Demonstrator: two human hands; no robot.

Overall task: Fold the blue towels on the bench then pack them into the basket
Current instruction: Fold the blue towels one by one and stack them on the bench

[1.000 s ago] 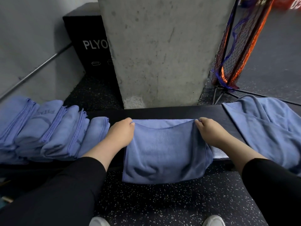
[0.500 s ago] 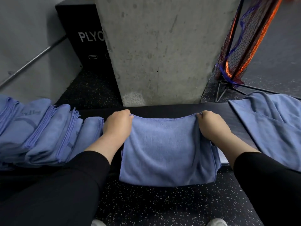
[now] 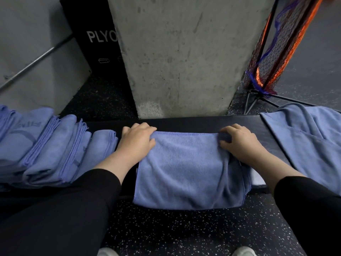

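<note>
A blue towel (image 3: 188,169), folded over, lies across the dark bench (image 3: 193,121), and its near part hangs over the front edge. My left hand (image 3: 137,140) holds its far left corner between thumb and fingers. My right hand (image 3: 239,143) pinches the far right corner, with a bit of cloth bunched between thumb and fingers. A row of several folded blue towels (image 3: 55,148) lies on the bench to the left. Unfolded blue towels (image 3: 310,137) are spread on the bench to the right. No basket is in view.
A concrete pillar (image 3: 184,52) rises right behind the bench. A black plyo box (image 3: 96,43) and a metal bar (image 3: 33,65) stand at the back left. An orange and blue net on a stand (image 3: 276,43) is at the back right. Speckled rubber floor (image 3: 184,231) lies below.
Both hands carried the towel's top edge farther back on the bench and set it down. Their grip has loosened from tight fists to a flatter hold at the corners.
</note>
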